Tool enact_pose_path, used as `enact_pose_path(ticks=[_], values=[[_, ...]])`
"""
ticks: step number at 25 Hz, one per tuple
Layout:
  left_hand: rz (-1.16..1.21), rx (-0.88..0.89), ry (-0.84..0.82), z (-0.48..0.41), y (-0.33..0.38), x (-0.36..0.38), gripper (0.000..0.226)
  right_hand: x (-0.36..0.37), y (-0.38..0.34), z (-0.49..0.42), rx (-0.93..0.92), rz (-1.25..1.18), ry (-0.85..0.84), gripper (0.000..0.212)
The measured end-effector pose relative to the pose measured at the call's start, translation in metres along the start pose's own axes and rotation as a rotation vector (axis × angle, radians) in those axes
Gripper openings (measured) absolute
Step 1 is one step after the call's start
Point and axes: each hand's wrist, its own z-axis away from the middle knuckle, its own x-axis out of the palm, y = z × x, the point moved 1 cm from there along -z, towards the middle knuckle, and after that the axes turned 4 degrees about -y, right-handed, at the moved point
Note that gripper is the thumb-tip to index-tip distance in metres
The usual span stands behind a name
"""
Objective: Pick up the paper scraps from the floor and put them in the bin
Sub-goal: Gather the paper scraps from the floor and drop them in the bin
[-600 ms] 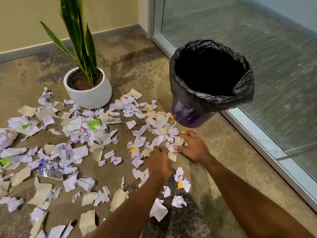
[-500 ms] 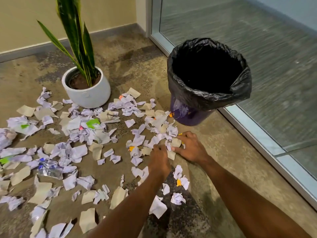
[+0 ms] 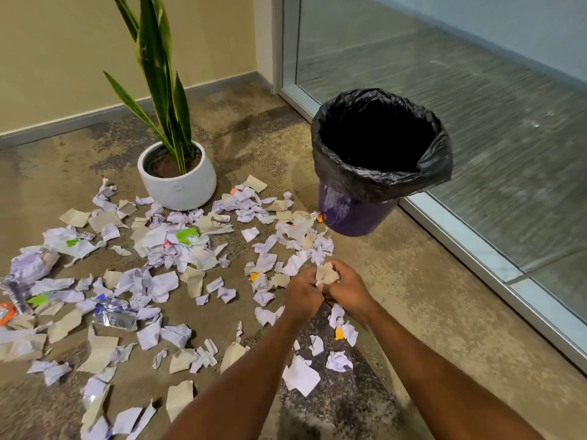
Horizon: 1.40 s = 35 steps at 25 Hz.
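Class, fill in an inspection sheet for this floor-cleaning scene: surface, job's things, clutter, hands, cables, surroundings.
Surface: speckled concrete floor, stained in patches.
Job's things: paper scraps strewn over the floor, mostly left of the bin; the bin stands upright with a black liner, its inside too dark to see.
Clutter: crumpled plastic wrapper among the scraps.
Hands: left hand and right hand together grip a bunch of scraps, in front of the bin.
Cables: nothing seen.
Surroundings: potted plant in a white pot, beige wall, glass door on the right.
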Motion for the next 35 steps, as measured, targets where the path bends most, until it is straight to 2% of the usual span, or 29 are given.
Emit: enact_pose_path(ticks=[5, 9, 14, 17, 22, 26, 28, 32, 34, 35], values=[[0.216, -0.022, 0.040, 0.012, 0.024, -0.016, 0.039, -0.007, -0.032, 0.017, -0.063, -0.170, 0.017, 0.049], [0.168, 0.154, 0.175, 0.013, 0.061, -0.039, 0.044, -0.024, -0.080, 0.023, -0.182, -0.214, 0.044, 0.053], [0.121, 0.299, 0.411, 0.019, 0.127, -0.077, 0.049, -0.049, -0.155, 0.031, -0.360, -0.230, 0.124, 0.044], [0.124, 0.408, 0.469, 0.023, 0.170, -0.096, 0.045, -0.069, -0.193, 0.036, -0.422, -0.392, 0.122, 0.043], [0.315, 0.377, 0.263, 0.001, 0.221, -0.104, 0.053, -0.118, -0.227, 0.028, -0.310, -0.719, 0.157, 0.035], [0.407, 0.287, 0.094, -0.025, 0.237, -0.099, 0.063, -0.148, -0.229, 0.017, -0.115, -1.147, 0.094, 0.023], [0.488, 0.263, 0.037, -0.032, 0.240, -0.095, 0.067, -0.158, -0.225, 0.014, -0.077, -1.288, 0.077, 0.024], [0.579, 0.254, -0.017, -0.031, 0.241, -0.089, 0.079, -0.165, -0.223, 0.017, -0.078, -1.397, 0.104, 0.030], [0.608, 0.257, -0.026, -0.025, 0.241, -0.089, 0.077, -0.165, -0.224, 0.018, -0.085, -1.409, 0.134, 0.025], [0.622, 0.260, -0.030, -0.023, 0.240, -0.090, 0.073, -0.165, -0.224, 0.019, -0.094, -1.405, 0.146, 0.031]])
